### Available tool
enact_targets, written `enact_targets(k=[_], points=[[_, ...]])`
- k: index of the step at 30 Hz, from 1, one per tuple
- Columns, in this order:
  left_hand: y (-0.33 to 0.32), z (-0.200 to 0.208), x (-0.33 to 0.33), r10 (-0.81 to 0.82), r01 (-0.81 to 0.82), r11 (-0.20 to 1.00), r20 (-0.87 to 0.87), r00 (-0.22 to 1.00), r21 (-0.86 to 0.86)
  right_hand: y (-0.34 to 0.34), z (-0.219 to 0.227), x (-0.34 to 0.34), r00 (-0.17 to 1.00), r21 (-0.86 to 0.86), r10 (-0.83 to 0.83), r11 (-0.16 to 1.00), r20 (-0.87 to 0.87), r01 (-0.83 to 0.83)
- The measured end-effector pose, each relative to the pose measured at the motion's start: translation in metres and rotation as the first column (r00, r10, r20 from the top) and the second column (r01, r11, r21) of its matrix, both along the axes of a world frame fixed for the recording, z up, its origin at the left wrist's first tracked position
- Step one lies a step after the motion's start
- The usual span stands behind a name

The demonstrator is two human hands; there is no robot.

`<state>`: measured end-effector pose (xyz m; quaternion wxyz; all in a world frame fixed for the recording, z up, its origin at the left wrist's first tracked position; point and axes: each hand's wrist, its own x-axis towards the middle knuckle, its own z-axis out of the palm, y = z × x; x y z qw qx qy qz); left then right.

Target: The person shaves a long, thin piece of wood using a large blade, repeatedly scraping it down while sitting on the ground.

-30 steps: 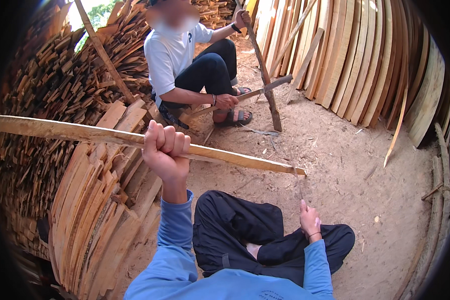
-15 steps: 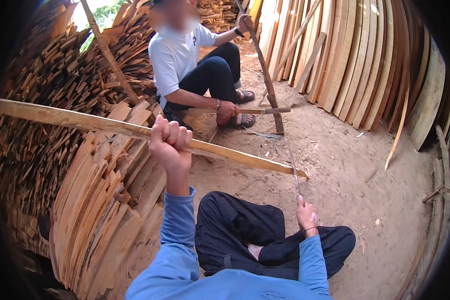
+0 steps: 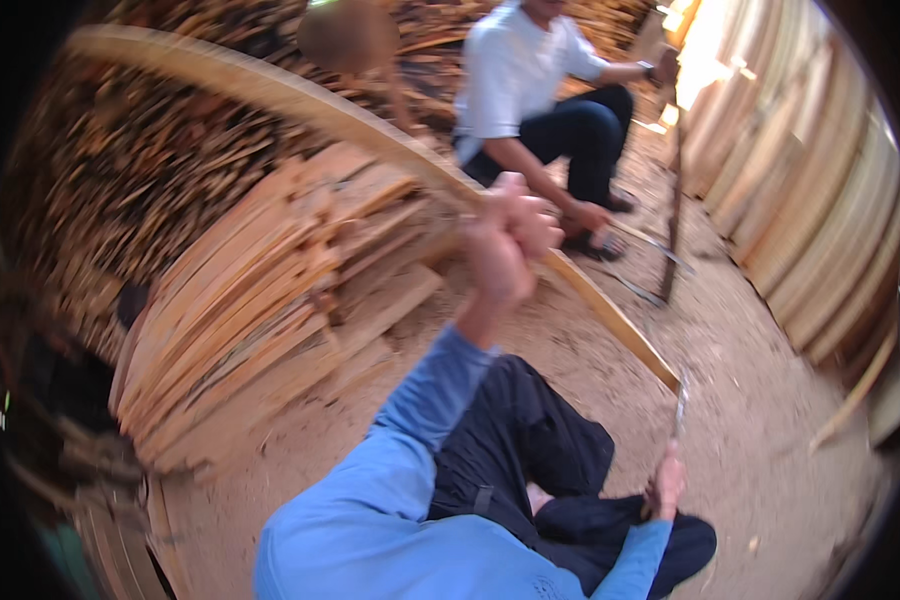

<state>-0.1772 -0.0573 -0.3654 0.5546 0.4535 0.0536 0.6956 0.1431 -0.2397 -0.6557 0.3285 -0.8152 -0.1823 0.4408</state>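
Observation:
My left hand [image 3: 510, 245] is closed around a long, pale wooden strip [image 3: 370, 128], raised and slanting from the upper left down to the right. Low on the right, my right hand [image 3: 666, 484] grips a long, thin knife [image 3: 682, 405]; its shiny blade is smeared by motion. The strip's lower right end lies at the blade, though I cannot tell whether they touch. The knife's handle is mostly hidden in my fingers.
A person in a white shirt [image 3: 510, 80] sits ahead, one hand at a dark upright pole [image 3: 674, 210]. Cut boards [image 3: 260, 300] are stacked at left, before a large heap of wood pieces [image 3: 120, 190]. Tall planks [image 3: 810, 200] lean at right.
My view has turned left, so the scene sits further right. The wooden strip now slants more steeply, its far end higher, its near end lower by the knife. Both hands keep their grips.

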Motion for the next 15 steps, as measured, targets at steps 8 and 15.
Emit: enact_targets(k=[8,15], points=[[0.004,0.005,0.025,-0.04,0.053,0.993,0.119,0.992,-0.102,-0.011,-0.018,0.017,0.995,0.113,0.071,0.992,-0.066,-0.063],[-0.005,0.014,0.023,0.008,0.003,0.995,0.115,0.993,-0.1,-0.015,0.032,-0.009,0.99,0.123,0.038,0.992,-0.132,-0.022]])
